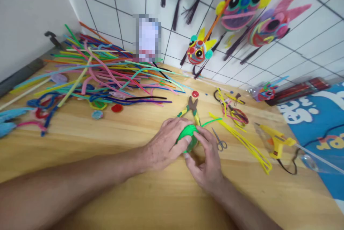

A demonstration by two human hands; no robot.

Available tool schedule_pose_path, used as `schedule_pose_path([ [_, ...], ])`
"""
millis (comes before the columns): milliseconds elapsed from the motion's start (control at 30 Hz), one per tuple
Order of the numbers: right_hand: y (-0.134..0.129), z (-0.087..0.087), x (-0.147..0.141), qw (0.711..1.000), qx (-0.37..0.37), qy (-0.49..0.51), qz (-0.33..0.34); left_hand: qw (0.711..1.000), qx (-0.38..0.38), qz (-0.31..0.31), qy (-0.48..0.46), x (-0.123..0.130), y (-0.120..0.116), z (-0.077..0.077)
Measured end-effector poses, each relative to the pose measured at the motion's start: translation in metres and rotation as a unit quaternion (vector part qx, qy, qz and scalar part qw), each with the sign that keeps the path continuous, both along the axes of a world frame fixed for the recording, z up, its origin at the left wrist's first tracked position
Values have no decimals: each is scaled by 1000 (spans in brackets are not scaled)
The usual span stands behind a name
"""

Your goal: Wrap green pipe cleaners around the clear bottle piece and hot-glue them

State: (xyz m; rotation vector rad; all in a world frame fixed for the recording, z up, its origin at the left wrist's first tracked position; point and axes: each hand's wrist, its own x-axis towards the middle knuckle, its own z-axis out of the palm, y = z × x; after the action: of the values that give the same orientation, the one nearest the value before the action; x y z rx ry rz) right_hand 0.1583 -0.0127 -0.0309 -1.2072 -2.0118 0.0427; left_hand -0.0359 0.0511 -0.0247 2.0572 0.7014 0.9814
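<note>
Near the middle of the wooden table, my left hand (168, 144) and my right hand (208, 158) close around a rounded green piece (189, 129). It looks coiled from green pipe cleaner, and fingers cover much of it. The left thumb presses on its face, while the right fingers grip its right edge and underside. A loose green pipe cleaner end (213, 121) sticks out to the right. Just beyond my hands lie pliers (192, 105) with green and yellow handles, jaws apart, and a red disc (195, 94). Small scissors (220, 144) rest right of my right hand.
Many coloured pipe cleaners (113, 68) heap at the left back. Bent yellow pipe cleaners (245, 142) and a yellow glue gun (278, 140) with a cord lie at right. Decorated masks (245, 2) hang on the wall grid. A blurred-out screen (147, 38) stands at the back.
</note>
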Motion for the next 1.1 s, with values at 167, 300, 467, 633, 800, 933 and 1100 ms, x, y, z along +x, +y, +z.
schedule_pose_path([
  [167,-1,8,0,1000,-4,3,24,1000,16,-1,25,-3,-1,0],
  [300,-2,7,0,1000,-2,19,19,999,42,-18,29,-4,1,-3],
  [467,-1,4,-1,999,15,33,26,998,46,-23,41,-5,2,-2],
  [633,-1,5,1,999,14,16,24,998,28,-39,41,-9,2,0],
  [800,-2,5,1,1000,11,12,23,999,3,-31,32,-10,2,-2],
  [933,-1,5,1,1000,15,9,23,999,-11,-29,29,-9,3,-1],
  [1100,-1,6,2,999,27,7,33,999,-4,-28,27,-8,3,4],
])
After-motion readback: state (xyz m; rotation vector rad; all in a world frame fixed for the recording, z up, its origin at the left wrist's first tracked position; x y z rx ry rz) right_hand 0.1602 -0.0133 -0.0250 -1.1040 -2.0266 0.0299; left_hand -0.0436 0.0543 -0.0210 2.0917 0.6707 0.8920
